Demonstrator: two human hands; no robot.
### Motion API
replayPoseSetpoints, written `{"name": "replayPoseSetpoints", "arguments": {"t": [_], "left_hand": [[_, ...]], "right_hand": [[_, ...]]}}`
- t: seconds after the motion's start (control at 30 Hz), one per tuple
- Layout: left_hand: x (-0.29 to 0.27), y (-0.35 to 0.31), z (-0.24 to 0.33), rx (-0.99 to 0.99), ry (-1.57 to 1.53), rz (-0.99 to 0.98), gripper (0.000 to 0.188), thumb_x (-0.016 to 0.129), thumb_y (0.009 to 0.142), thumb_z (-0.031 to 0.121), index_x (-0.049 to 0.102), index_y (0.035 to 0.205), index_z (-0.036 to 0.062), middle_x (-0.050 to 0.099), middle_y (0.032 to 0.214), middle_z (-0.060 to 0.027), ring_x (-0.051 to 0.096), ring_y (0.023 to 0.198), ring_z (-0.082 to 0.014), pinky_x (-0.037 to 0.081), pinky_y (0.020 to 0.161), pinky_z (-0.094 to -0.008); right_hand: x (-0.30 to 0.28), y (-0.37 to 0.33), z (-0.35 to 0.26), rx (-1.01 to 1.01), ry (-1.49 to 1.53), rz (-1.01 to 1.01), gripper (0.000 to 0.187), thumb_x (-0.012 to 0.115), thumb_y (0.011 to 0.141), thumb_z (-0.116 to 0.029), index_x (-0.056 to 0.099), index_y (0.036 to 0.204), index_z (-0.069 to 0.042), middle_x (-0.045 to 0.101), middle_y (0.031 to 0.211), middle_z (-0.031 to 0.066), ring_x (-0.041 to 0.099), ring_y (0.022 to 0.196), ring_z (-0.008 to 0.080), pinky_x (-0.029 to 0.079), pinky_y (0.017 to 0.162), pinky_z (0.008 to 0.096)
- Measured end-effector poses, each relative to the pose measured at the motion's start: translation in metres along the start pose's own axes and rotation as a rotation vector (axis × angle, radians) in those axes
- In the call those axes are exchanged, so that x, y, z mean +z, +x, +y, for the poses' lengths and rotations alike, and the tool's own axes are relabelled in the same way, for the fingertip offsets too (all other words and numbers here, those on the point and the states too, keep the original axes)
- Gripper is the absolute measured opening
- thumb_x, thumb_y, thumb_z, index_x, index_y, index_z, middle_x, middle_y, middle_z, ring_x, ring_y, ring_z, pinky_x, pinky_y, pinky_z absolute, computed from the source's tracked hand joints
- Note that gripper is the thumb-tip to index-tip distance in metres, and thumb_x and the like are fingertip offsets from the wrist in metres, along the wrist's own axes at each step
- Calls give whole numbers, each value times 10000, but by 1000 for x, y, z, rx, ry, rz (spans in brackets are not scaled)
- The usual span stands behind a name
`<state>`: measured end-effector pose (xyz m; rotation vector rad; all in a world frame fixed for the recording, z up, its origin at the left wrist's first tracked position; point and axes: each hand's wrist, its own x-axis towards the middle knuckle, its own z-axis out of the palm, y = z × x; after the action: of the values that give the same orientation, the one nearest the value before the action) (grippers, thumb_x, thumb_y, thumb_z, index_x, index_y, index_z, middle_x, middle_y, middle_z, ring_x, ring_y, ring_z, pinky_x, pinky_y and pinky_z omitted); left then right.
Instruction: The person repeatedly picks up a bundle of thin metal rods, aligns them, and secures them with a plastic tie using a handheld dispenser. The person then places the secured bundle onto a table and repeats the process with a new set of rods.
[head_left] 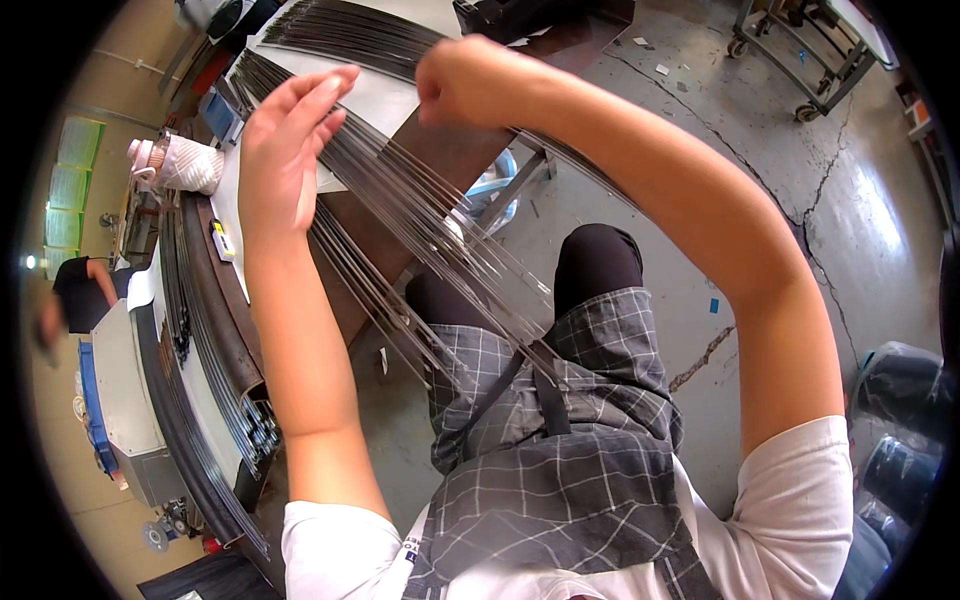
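Left hand was raised over the left side of the rod bundle, half open, fingers bent together, thumb beside them; contact with the rods couldn't be told. Right hand sat just right of the bundle's far part, closed in a fist, blurred; couldn't tell if anything was inside.

Bundle itself: thin dark metal rods, slanting from the far left toward the person, near ends fanned out above the checked apron. Brown table lay under the bundle's middle, white sheet under its far part. Second rod batch lay beyond the bundle, to the right of its far end.

Left of the bundle: white wrapped roll, pink-and-white bottle just past it, small yellow-and-white tool nearer the person. More long rods lay farther left, shiny ends toward the person. Co-worker in dark clothing was well left of the bundle.

Right of the bundle, well apart: wheeled cart at the far side, plastic-wrapped dark items at the near side, cracked grey floor between.
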<state>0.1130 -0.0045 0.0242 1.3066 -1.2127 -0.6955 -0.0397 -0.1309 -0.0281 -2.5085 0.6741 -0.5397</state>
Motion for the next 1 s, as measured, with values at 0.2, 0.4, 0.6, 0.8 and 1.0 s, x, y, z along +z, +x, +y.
{"name": "replayPoseSetpoints", "arguments": {"t": [0.2,0.4,0.6,0.8,1.0], "left_hand": [[-16,-60,-23,19,-400,105,153,538,884,132,602,981,33,620,1041,-135,556,1049,-229,428,901,-369],[-3,-98,-35,-34,-409,209,118,573,860,102,608,930,13,637,991,-130,586,954,-180,442,872,-321],[15,-103,-32,-184,-324,104,113,592,849,108,612,910,15,644,900,-66,603,818,-122,475,712,-244],[30,-100,-27,-427,-380,-178,127,592,861,158,591,898,37,640,874,-58,614,763,-109,491,538,-192],[44,-91,-34,-574,-428,-325,138,589,872,190,568,921,64,628,882,-49,609,769,-95,497,530,-199]], "right_hand": [[40,11,-37,24,-165,-134,185,612,640,-86,672,789,7,656,805,164,642,778,322,516,652,371],[42,15,-69,137,-297,-291,188,656,630,-103,699,806,-52,674,836,135,664,788,264,533,623,362],[37,29,-46,47,-377,-370,147,621,622,-76,678,744,-16,648,706,128,654,717,219,504,538,317],[6,-4,-14,420,724,-614,143,646,737,-156,578,680,-44,542,631,11,529,571,86,406,453,197],[14,-21,-10,406,973,-527,164,643,794,-193,618,759,-35,557,669,17,513,558,75,372,452,193]]}}
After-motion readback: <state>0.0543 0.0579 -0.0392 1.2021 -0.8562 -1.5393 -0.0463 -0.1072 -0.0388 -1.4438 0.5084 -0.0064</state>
